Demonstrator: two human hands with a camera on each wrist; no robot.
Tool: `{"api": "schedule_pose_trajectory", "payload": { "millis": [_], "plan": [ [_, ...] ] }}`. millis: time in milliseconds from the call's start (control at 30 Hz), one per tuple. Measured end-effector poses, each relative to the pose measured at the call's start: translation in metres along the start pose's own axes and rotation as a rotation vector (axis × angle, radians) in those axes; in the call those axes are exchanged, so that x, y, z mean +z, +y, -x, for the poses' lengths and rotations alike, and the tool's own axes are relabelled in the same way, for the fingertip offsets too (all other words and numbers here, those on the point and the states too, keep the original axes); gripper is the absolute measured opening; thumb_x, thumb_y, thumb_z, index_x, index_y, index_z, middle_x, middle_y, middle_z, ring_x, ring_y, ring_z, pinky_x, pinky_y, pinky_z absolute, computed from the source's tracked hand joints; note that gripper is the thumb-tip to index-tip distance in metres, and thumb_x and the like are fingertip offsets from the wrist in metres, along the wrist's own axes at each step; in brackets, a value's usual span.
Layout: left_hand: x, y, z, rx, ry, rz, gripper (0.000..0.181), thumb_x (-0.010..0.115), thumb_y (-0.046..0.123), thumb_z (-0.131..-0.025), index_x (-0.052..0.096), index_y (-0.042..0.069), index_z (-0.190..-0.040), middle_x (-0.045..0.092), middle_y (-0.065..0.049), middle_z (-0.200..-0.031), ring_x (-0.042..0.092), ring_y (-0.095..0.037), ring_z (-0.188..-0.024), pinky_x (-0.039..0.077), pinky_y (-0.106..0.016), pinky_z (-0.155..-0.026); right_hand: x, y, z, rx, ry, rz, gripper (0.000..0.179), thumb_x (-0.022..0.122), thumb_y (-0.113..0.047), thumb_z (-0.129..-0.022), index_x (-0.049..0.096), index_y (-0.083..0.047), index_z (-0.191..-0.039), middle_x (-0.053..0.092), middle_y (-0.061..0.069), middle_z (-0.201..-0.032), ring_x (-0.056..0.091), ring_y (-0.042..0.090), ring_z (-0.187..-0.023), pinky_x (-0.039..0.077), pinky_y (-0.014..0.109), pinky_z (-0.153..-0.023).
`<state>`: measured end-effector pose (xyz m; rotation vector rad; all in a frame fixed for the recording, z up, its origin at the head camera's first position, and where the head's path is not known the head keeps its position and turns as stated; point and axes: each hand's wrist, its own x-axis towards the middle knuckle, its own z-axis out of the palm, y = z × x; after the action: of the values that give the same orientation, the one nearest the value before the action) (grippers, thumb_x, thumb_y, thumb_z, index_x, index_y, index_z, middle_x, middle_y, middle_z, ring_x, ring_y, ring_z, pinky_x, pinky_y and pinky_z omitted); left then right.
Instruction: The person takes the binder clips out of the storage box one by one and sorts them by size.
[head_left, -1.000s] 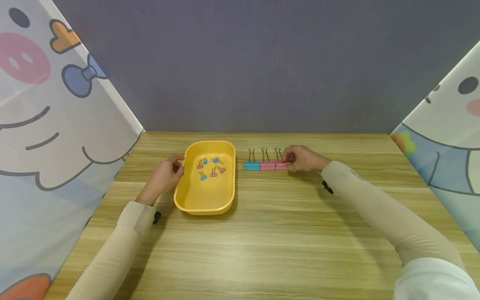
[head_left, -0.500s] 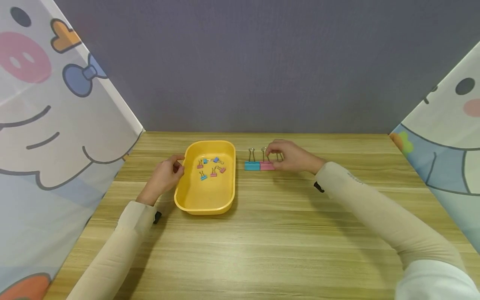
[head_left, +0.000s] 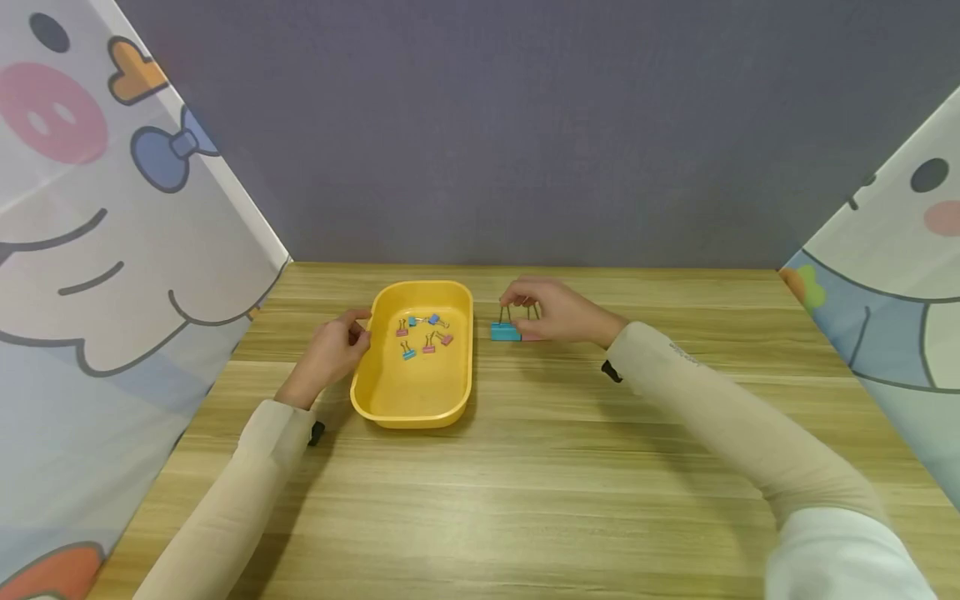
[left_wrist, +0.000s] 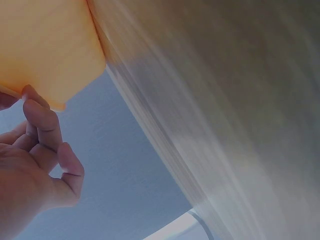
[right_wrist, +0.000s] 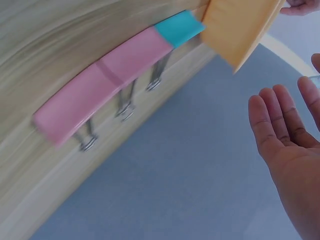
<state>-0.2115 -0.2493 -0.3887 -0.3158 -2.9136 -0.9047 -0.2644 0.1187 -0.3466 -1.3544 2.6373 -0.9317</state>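
Observation:
My left hand [head_left: 330, 350] holds the left rim of a yellow tray [head_left: 414, 402]; the left wrist view shows fingertips [left_wrist: 30, 92] at that rim. Several small pink and blue binder clips [head_left: 408, 353] lie inside. Right of the tray, large binder clips stand in a touching row, a teal binder clip [right_wrist: 178, 28] and two pink binder clips [right_wrist: 80, 107], their wire handles toward the back wall. Over this row hovers my right hand [head_left: 566, 312], fingers loosely extended, hiding most of the pink ones in the head view. Nothing large is visible in its grasp.
The wooden table [head_left: 540, 475] reaches back to a grey wall [head_left: 480, 133]. Printed cartoon panels [head_left: 165, 275] flank it on both sides. Black wrist-camera pieces [head_left: 612, 372] hang under the sleeves.
My right hand has left the rightmost pink binder clip and moved left along the row toward the teal one. My left hand and the tray stay put.

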Motion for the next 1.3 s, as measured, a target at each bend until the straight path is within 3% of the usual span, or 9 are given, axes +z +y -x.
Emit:
{"api": "schedule_pose_trajectory", "payload": {
  "millis": [567, 1000, 1133, 1300],
  "plan": [
    [-0.001, 0.001, 0.001, 0.005, 0.003, 0.017, 0.038, 0.053, 0.007, -0.093, 0.050, -0.006, -0.128, 0.062, -0.014, -0.088, 0.058, -0.023, -0.071, 0.049, -0.035, -0.063, 0.036, -0.038, -0.051, -0.048, -0.050, -0.047, 0.024, 0.066, -0.012, -0.087, 0.062, -0.011, -0.111, 0.060, -0.002, -0.107, 0.055, 0.013, -0.096, 0.047, 0.034, -0.085],
    [0.000, 0.001, 0.000, 0.000, -0.009, 0.043, 0.038, 0.053, 0.007, -0.093, 0.049, -0.006, -0.129, 0.061, -0.013, -0.086, 0.058, -0.021, -0.070, 0.049, -0.033, -0.061, 0.076, -0.043, -0.086, -0.021, -0.183, -0.105, 0.023, 0.070, -0.008, -0.085, 0.064, -0.007, -0.108, 0.060, 0.007, -0.108, 0.057, 0.026, -0.099, 0.045, 0.028, -0.084],
    [0.001, 0.001, -0.001, 0.007, -0.009, 0.041, 0.038, 0.054, 0.007, -0.093, 0.049, -0.006, -0.128, 0.061, -0.012, -0.085, 0.058, -0.021, -0.069, 0.049, -0.033, -0.060, 0.084, -0.044, -0.093, -0.011, -0.210, -0.106, 0.023, 0.069, -0.005, -0.084, 0.065, -0.002, -0.107, 0.062, 0.012, -0.108, 0.057, 0.023, -0.095, 0.045, 0.028, -0.083],
    [0.000, 0.000, -0.001, 0.011, -0.004, 0.038, 0.037, 0.054, 0.007, -0.093, 0.050, -0.006, -0.128, 0.062, -0.012, -0.085, 0.058, -0.020, -0.069, 0.049, -0.033, -0.060, 0.094, -0.046, -0.101, 0.012, -0.252, -0.069, 0.019, 0.067, -0.003, -0.086, 0.067, -0.003, -0.105, 0.063, 0.006, -0.108, 0.056, 0.015, -0.094, 0.044, 0.023, -0.082]
  ]
}}
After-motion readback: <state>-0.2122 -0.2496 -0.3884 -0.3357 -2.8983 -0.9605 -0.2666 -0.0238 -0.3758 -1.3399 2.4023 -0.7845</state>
